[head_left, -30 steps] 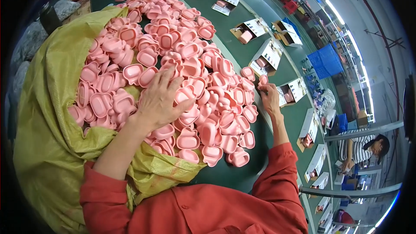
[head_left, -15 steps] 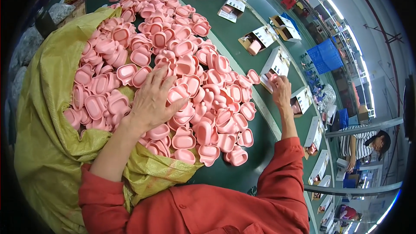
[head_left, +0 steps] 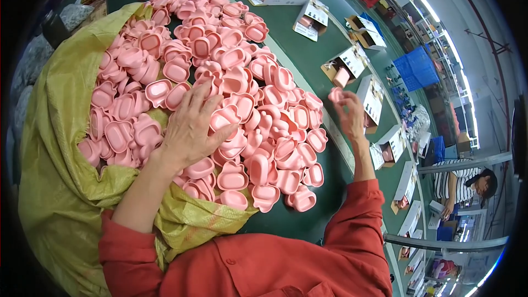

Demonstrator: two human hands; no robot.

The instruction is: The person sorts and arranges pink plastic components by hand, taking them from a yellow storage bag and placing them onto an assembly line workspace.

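My left hand lies with spread fingers on a large heap of pink, shallow, oblong dishes, several with small ear-like bumps. Its fingertips touch dishes in the middle of the heap. Out to the right, over the belt's edge strip, my right hand pinches a small pink piece, partly covered by the fingers; its exact form is hard to make out. Just right of that hand lies an open white printed carton, apart from the fingers.
A yellow woven sack spreads under and around the heap's left side. Open cartons, including one with a pink item, line the green belt. A blue crate stands beyond. Far right, a person in a striped shirt handles a carton.
My right hand has drawn back left from the carton, with a pink piece at its fingertips. The cartons have shifted rightward and nearer along the belt. My left hand stays on the heap.
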